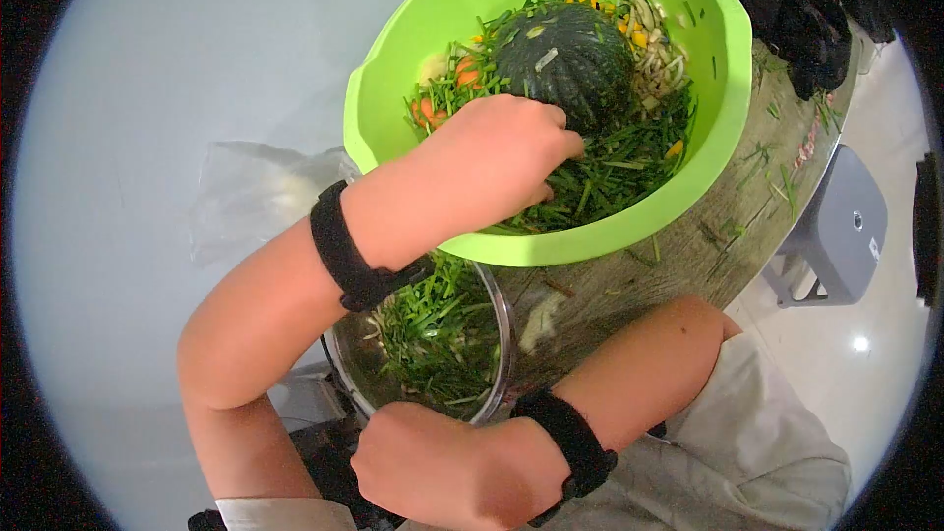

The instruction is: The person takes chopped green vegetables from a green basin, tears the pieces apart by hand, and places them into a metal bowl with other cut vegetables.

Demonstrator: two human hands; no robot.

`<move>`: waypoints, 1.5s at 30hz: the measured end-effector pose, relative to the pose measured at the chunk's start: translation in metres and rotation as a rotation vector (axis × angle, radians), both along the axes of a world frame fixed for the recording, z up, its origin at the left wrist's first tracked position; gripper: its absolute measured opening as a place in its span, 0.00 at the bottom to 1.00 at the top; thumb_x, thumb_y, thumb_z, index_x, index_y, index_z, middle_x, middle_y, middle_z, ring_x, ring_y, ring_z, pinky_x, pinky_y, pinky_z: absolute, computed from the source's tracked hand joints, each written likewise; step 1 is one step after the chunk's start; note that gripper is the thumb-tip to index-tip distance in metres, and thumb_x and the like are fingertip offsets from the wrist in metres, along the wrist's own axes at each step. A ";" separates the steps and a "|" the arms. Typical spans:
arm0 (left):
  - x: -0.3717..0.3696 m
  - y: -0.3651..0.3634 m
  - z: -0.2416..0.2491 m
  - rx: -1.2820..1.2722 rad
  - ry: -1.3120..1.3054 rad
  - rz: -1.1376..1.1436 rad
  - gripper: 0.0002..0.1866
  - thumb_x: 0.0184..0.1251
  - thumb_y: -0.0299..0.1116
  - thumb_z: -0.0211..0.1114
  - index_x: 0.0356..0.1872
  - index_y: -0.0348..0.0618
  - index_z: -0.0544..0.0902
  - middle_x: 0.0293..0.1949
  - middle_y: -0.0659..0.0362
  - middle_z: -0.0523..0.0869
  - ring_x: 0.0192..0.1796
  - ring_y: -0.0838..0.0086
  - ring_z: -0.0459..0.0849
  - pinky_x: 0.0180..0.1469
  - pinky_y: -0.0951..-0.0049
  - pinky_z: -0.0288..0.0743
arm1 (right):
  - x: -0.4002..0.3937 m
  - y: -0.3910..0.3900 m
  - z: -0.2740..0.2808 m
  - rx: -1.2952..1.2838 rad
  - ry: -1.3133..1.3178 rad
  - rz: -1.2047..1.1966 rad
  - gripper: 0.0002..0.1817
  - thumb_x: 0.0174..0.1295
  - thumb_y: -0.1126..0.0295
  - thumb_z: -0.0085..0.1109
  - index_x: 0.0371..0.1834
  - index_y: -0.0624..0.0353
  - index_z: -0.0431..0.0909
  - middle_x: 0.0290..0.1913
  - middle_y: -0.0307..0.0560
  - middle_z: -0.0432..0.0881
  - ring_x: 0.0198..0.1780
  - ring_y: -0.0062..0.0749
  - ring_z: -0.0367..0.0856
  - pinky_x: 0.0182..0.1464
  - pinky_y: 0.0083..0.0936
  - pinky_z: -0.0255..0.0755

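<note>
My left hand (511, 159) reaches over into a lime-green basin (403, 34), its fingers curled down into chopped greens (610, 177). The fingertips are partly hidden. Just beyond the hand, a dark green ribbed pumpkin (565, 64) sits among the cuttings, with orange pieces (467, 72) on its left and pale sliced strips (654, 64) on its right. Below the basin is a clear bowl (503, 320) holding more chopped greens (438, 324). My right hand (418, 462) is closed at this bowl's near rim, back of the hand up, most of its fingers out of sight.
The basin stands on a wood-grained table (600, 280) with scattered green bits. A clear plastic bag (265, 197) lies left of the basin. Dark fabric with a zipper (787, 10) is at the upper right. A grey stool (836, 226) stands beyond the table's curved edge.
</note>
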State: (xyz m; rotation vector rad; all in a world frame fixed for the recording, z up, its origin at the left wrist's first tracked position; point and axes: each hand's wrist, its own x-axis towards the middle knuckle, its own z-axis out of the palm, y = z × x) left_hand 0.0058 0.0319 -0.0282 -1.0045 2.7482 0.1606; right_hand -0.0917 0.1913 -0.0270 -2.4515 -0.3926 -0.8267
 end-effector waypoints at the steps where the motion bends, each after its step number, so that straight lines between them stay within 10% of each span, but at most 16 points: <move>1: 0.003 -0.003 -0.004 0.015 0.039 0.006 0.22 0.50 0.26 0.74 0.51 0.39 0.85 0.42 0.49 0.85 0.48 0.49 0.85 0.52 0.54 0.81 | -0.001 -0.002 0.002 -0.001 0.017 0.027 0.07 0.46 0.65 0.64 0.17 0.53 0.84 0.20 0.47 0.84 0.24 0.37 0.82 0.25 0.32 0.68; 26: 0.016 -0.017 -0.008 0.069 0.445 -0.002 0.14 0.52 0.25 0.70 0.43 0.36 0.85 0.38 0.48 0.87 0.44 0.52 0.87 0.49 0.57 0.81 | 0.029 0.021 -0.004 0.006 0.201 0.065 0.09 0.48 0.61 0.67 0.27 0.52 0.90 0.29 0.46 0.90 0.31 0.40 0.89 0.30 0.37 0.80; 31: 0.015 -0.018 0.032 0.528 0.510 0.601 0.14 0.72 0.32 0.66 0.56 0.42 0.81 0.40 0.63 0.87 0.42 0.83 0.86 0.41 0.77 0.80 | 0.015 0.002 0.002 0.037 0.210 0.097 0.09 0.47 0.60 0.66 0.26 0.51 0.90 0.29 0.46 0.90 0.31 0.40 0.89 0.30 0.38 0.80; 36: 0.035 -0.014 0.023 0.749 0.943 0.829 0.14 0.76 0.33 0.65 0.56 0.39 0.81 0.45 0.62 0.88 0.43 0.80 0.87 0.43 0.78 0.82 | 0.008 -0.001 -0.002 0.177 0.108 0.070 0.09 0.42 0.67 0.63 0.20 0.63 0.83 0.24 0.56 0.84 0.30 0.48 0.88 0.32 0.37 0.80; 45: 0.085 0.044 0.044 0.640 1.591 1.087 0.11 0.78 0.35 0.63 0.52 0.39 0.81 0.44 0.56 0.88 0.39 0.79 0.87 0.39 0.83 0.84 | 0.004 -0.022 0.017 -0.071 0.231 0.000 0.09 0.59 0.71 0.58 0.38 0.65 0.80 0.26 0.49 0.85 0.31 0.46 0.88 0.32 0.37 0.81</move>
